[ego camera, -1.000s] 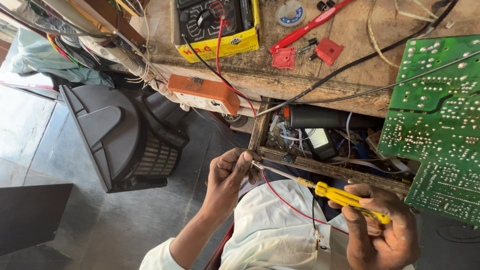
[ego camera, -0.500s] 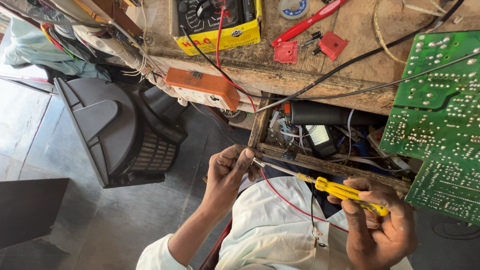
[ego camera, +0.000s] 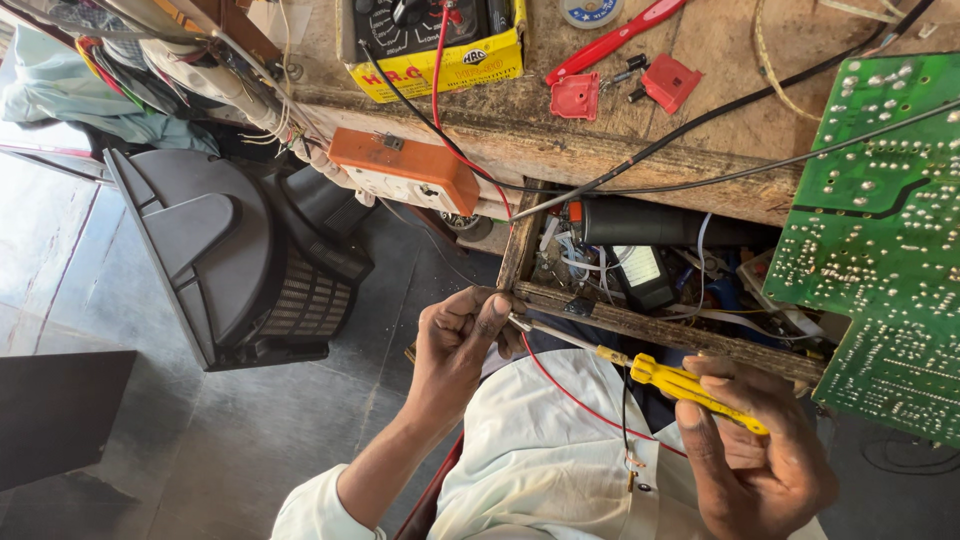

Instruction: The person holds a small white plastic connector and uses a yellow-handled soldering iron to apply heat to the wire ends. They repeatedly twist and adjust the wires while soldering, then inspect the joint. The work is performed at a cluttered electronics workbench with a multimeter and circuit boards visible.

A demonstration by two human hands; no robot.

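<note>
Now the right hand [ego camera: 755, 460] grips the yellow screwdriver [ego camera: 690, 388], its shaft slanting up-left to the tip pinched in the left hand [ego camera: 462, 335]'s closed fingers.

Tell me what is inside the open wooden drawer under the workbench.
In the open wooden drawer: a black cylindrical tool, a black device, tangled wires. Its depths are hidden beneath the workbench top.

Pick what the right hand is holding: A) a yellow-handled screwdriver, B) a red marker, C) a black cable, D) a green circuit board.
A: the right hand closes around the yellow-handled screwdriver, whose metal shaft runs across to the fingers of the left hand.
</note>
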